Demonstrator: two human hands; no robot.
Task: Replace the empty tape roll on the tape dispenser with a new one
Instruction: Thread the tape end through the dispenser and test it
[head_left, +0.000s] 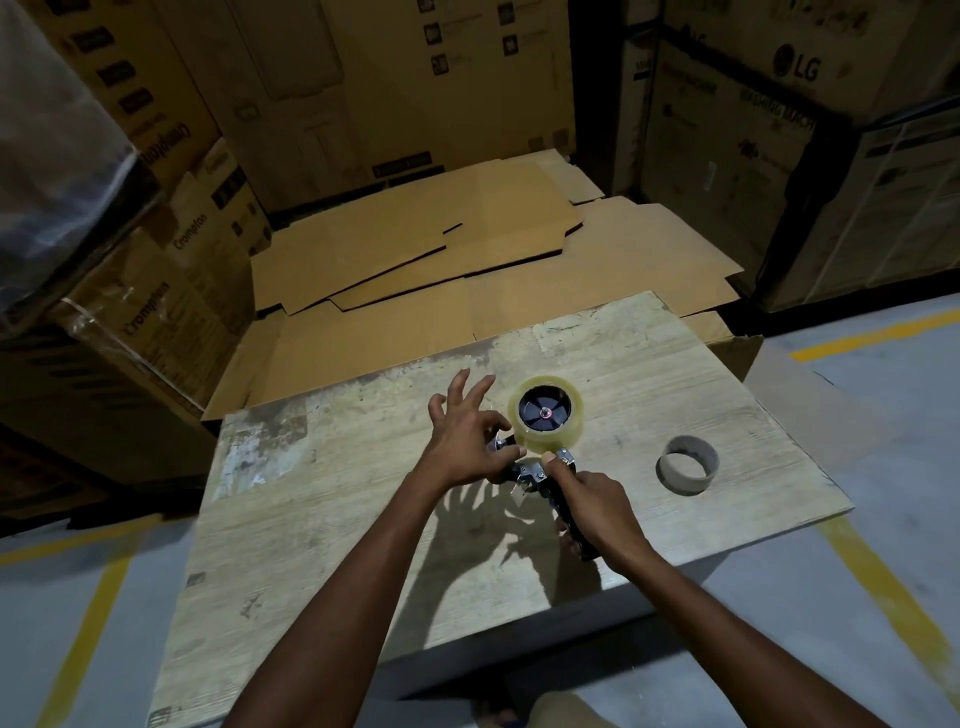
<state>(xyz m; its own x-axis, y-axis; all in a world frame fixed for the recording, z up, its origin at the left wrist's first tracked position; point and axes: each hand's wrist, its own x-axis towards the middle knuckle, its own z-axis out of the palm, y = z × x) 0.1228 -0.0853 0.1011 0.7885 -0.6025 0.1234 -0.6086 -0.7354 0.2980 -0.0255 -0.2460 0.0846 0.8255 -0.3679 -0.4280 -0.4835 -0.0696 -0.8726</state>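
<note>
Dispenser (530, 475) over the middle of the table (322, 519), handle (563, 506) pointing toward the person. Whether it touches the tabletop cannot be told; the hands throw a shadow on the wood just below them.

New roll (550, 440) of clear tape sits on the dispenser's black hub (544, 410), flat face up, small red dot at the hub centre.

Right hand (597, 509): fingers wrapped round the black handle, grip closed. Thumb reaches forward to the metal frame just under the roll's near edge.

Left hand (467, 441): thumb and forefinger pinched together on a small metal part at the dispenser's left side, right against the roll. Other three fingers spread and lifted, touching nothing. Whether a tape end is in the pinch cannot be told.

Empty core (687, 464), grey-brown cardboard ring, stands on its edge face on the table to the right of the dispenser, apart from it and from both hands.

Table: pale worn wood grain, scuffed patches near the far left corner.

Behind it, flattened cardboard sheets (415, 249) lie overlapping. Stacked boxes (171, 260) left, back and right; "Crompton" printed on the left ones, "LG" on the upper right. Grey floor (883, 415) with yellow lines on both sides.
</note>
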